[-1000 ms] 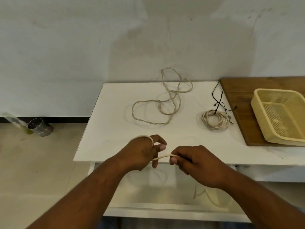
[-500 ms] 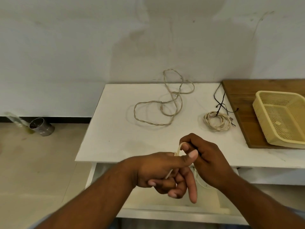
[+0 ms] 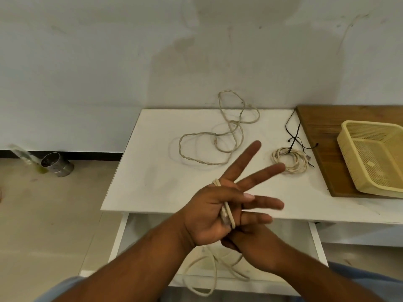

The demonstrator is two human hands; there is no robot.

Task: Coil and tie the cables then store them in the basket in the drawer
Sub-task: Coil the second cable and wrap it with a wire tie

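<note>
Left hand (image 3: 209, 216) spread, cable (image 3: 230, 213) looped on it | right hand (image 3: 261, 251) behind (grip hidden) | basket (image 3: 346, 147) right

A white table (image 3: 152, 175) stands against the wall. Toward its back middle lies a loose twisted beige cable (image 3: 216, 139), sprawled in open loops, the farthest loop rising against the wall. To the right of it sits a coiled beige cable (image 3: 289, 161), and a thin black cord (image 3: 287, 127) runs from that coil toward the back edge. A wooden board (image 3: 320, 136) covers the table's right end, and a yellow plastic basket (image 3: 370, 162) rests on it, well apart from the loose cable.
</note>
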